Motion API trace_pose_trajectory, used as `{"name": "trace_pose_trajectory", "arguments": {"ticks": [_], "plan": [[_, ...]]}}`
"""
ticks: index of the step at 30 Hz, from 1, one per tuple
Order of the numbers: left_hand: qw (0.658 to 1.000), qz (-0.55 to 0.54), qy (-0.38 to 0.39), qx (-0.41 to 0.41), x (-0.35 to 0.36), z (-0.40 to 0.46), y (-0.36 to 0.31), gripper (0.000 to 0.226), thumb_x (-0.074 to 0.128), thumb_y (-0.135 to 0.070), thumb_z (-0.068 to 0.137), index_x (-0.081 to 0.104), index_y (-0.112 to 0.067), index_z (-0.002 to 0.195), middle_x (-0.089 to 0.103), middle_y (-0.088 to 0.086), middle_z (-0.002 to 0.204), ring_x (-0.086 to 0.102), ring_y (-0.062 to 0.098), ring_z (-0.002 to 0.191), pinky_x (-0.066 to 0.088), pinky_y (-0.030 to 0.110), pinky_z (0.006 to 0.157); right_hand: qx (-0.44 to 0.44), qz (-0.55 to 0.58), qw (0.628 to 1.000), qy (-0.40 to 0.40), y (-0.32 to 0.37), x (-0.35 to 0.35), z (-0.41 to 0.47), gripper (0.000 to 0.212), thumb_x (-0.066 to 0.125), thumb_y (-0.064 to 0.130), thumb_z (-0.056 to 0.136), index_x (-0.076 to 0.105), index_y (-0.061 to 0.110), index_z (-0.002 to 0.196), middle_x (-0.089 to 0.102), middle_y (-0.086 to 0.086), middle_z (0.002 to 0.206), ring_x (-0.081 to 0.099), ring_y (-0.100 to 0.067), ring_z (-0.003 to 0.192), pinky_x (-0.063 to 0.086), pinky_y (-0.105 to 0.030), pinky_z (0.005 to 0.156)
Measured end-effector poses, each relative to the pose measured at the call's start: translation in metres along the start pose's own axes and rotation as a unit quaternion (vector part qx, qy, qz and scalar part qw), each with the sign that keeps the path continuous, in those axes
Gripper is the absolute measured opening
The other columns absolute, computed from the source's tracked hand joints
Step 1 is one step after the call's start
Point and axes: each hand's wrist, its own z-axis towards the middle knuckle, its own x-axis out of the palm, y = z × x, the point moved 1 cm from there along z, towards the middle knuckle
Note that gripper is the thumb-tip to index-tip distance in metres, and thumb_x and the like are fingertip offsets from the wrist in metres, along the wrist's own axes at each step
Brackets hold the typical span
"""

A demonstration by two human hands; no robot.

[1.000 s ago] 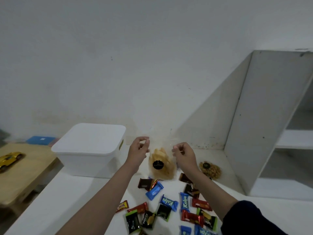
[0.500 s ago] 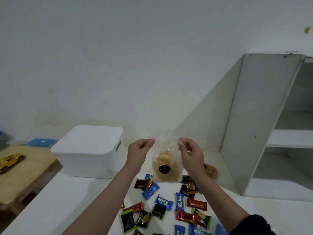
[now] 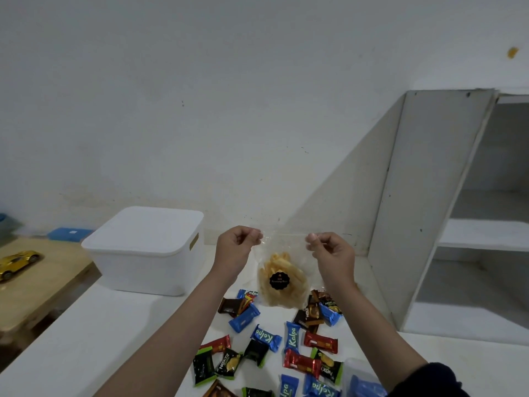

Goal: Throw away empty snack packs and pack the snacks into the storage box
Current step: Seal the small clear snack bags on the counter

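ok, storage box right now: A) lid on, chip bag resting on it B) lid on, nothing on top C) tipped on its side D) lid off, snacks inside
B: the box sits upright with its white lid closed and bare, while the chip bag hangs beside it, pinched at its top corners by the left hand and right hand.

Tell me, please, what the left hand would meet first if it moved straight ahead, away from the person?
Probably the bare white wall; the left hand sits right of the lidded white plastic storage box, though depth is unclear.
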Motion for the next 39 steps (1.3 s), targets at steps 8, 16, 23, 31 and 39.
{"name": "trace_pose_trajectory", "arguments": {"ticks": [8,16,23,31,39], "plan": [[0.999,0.051,-0.011,0.01,0.015,0.007,0.001,0.014,0.053,-0.006,0.094,0.062,-0.005,0.083,0.065,0.001,0.076,0.06,0.01,0.068,0.044,0.005,0.057,0.042,0.078,0.996,0.032,0.002,-0.004,0.008,0.015,0.064,0.006,0.086,0.065,0.01,0.072,0.067,-0.013,0.078,0.062,-0.024,0.079,0.054,-0.045,0.084],[0.992,0.12,0.006,0.027,0.022,0.01,0.0,0.023,0.046,-0.003,0.096,0.055,-0.01,0.076,0.06,-0.002,0.073,0.055,0.007,0.067,0.046,0.007,0.063,0.05,0.053,0.996,0.047,-0.001,-0.006,0.011,0.013,0.059,0.007,0.09,0.063,0.007,0.077,0.065,-0.008,0.077,0.061,-0.019,0.079,0.054,-0.04,0.085],[0.98,0.177,0.041,0.081,0.024,0.005,-0.008,0.023,0.05,-0.005,0.094,0.055,-0.018,0.075,0.061,-0.004,0.075,0.056,0.008,0.071,0.044,0.009,0.065,-0.087,-0.19,0.976,0.062,0.016,-0.012,0.011,0.037,0.069,0.028,0.083,0.056,0.021,0.117,0.055,0.011,0.111,0.05,-0.005,0.103,0.041,-0.018,0.084],[0.967,0.202,0.089,0.126,0.033,-0.003,-0.014,0.027,0.055,-0.008,0.092,0.053,-0.028,0.074,0.061,-0.009,0.075,0.057,0.006,0.074,0.046,0.017,0.07,-0.098,-0.327,0.918,0.204,0.031,-0.001,0.015,0.012,0.07,0.031,0.082,0.07,0.02,0.086,0.066,0.012,0.085,0.061,-0.006,0.087,0.048,-0.027,0.082],[0.966,0.195,0.095,0.142,0.03,-0.004,-0.016,0.027,0.057,-0.008,0.091,0.053,-0.029,0.074,0.063,-0.008,0.076,0.057,0.004,0.074,0.044,0.009,0.067,-0.04,-0.185,0.962,0.195,0.028,0.0,0.009,0.007,0.072,0.021,0.081,0.07,0.021,0.074,0.07,0.008,0.078,0.063,-0.005,0.079,0.043,-0.016,0.068]]}}
